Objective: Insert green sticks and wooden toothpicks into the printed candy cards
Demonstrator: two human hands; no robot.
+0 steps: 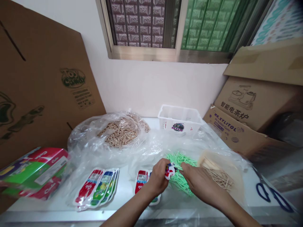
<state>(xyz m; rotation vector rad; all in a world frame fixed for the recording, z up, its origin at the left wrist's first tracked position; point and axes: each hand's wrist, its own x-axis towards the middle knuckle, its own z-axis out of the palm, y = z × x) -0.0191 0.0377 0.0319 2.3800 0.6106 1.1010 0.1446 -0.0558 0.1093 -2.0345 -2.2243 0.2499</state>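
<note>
We grip a packet (169, 171) in our left hand (159, 177) and pinch a stick (179, 168) in our right hand (197, 181), the pile (182, 184) between them presumably for easy reach.

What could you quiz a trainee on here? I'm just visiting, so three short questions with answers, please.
1. Multiple choice: what colour is the heap of thin sticks between the left hand and the right hand?
A) brown
B) green
C) red

2. True or false: the white basket stands nearer the wall than that heap does.

3. Fill in: the small printed item is gripped in the person's ____ hand.

Key: 1. B; 2. true; 3. left
</note>
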